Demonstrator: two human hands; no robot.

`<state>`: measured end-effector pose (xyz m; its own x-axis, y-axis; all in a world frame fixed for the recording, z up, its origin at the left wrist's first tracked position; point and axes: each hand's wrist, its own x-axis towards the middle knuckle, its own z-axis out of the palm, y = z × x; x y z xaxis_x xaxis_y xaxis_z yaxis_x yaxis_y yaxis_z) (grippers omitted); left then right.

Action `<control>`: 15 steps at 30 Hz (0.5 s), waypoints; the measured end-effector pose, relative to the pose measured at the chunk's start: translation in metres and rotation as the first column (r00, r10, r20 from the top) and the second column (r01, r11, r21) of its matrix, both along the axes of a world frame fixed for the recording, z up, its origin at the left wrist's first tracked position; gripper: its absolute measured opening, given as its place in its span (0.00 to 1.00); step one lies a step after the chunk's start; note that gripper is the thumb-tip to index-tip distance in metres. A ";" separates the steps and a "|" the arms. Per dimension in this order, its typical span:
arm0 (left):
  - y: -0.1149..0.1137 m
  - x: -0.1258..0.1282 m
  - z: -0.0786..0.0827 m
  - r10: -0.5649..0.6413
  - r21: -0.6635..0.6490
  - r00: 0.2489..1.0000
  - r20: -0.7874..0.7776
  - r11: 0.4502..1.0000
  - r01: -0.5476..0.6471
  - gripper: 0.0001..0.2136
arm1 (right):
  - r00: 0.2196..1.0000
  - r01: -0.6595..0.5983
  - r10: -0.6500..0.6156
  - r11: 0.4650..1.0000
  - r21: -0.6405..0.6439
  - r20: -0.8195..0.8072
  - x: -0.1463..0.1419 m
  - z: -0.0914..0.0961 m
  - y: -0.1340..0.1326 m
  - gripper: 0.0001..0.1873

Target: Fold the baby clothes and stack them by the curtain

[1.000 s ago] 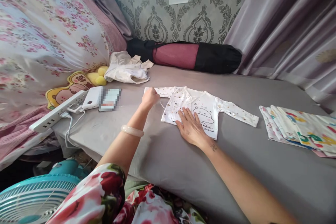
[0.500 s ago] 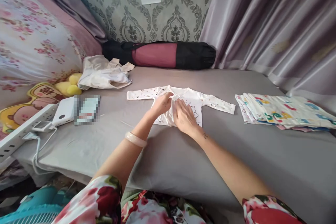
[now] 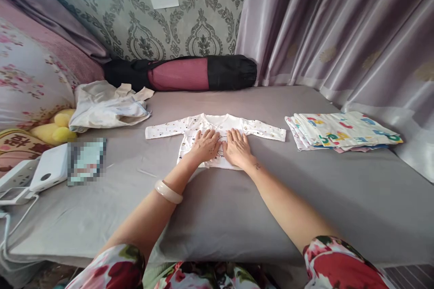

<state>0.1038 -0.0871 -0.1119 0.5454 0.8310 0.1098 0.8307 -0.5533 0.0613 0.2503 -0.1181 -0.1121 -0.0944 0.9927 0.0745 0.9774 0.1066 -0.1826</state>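
A small white baby shirt lies face up on the grey sheet, its patterned sleeves stretched out to both sides. My left hand rests flat on the left half of its front, fingers extended. Beside it, my right hand presses flat on the right half, fingers a little apart. The two hands are close together, and neither grips the cloth. Part of a printed drawing on the chest is covered by them.
To the right lies a stack of folded patterned cloths. A crumpled white garment is at the back left, near a yellow plush toy. A white power bank and a blurred-out item sit left. Behind is a black and maroon rolled bag.
My left hand has let go of the bunched cloth at the middle and now lies flat. The shirt front is spread smoother. The view has turned slightly to the right.
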 end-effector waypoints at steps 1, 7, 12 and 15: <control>0.002 0.003 0.003 0.011 0.014 1.000 -0.013 1.000 -0.010 0.16 | 1.000 -0.006 0.006 1.000 0.012 -0.016 0.002 0.003 0.002 0.27; 0.020 0.033 0.016 0.092 0.045 0.996 0.005 0.995 -0.092 0.16 | 0.987 0.136 -0.129 0.988 0.078 -0.097 0.036 0.021 0.024 0.19; 0.041 0.067 0.012 -0.047 -0.002 0.992 0.113 0.999 0.048 0.13 | 0.928 0.373 -0.371 0.923 0.092 -0.037 0.084 0.020 0.033 0.20; 0.053 0.085 0.008 -0.096 -0.024 0.986 0.138 0.995 0.100 0.12 | 0.872 0.490 -0.490 0.869 0.065 -0.019 0.109 0.019 0.033 0.21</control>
<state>0.1891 -0.0338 -0.1043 0.6063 0.7781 0.1642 0.7551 -0.6280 0.1882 0.3589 -0.0850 -0.0934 0.4027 0.9044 0.1408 0.9071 -0.3738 -0.1937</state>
